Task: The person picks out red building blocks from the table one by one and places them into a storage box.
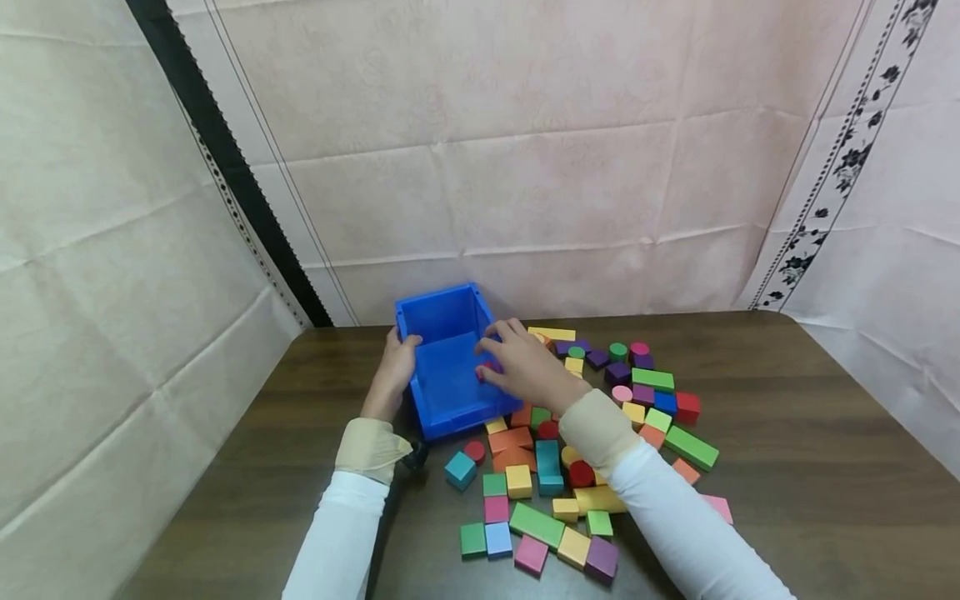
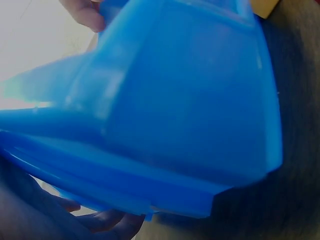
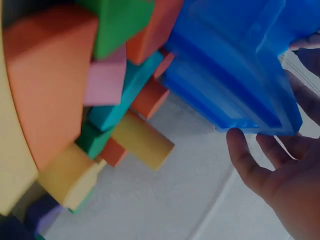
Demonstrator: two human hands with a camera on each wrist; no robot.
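A blue plastic bin [image 1: 450, 375] stands tilted at the back left of the table, its inside facing the head camera. My left hand [image 1: 394, 367] grips its left wall, thumb over the rim and the other fingers behind; in the left wrist view those fingers [image 2: 115, 222] show below the bin. Over the bin's right rim is my right hand [image 1: 528, 367], fingers bent. A small red block [image 1: 482, 373] shows at its thumb and seems pinched there, mostly hidden by the fingers. The right wrist view has the fingertips [image 3: 236, 137] close to the bin's edge.
Many colored wooden blocks lie right of and in front of the bin, among them a green bar [image 1: 692, 447], a teal block [image 1: 461, 470], a purple block [image 1: 602, 558] and a red cylinder [image 1: 581, 474]. Pale cloth [image 1: 525, 167] hangs behind the brown table [image 1: 810, 467].
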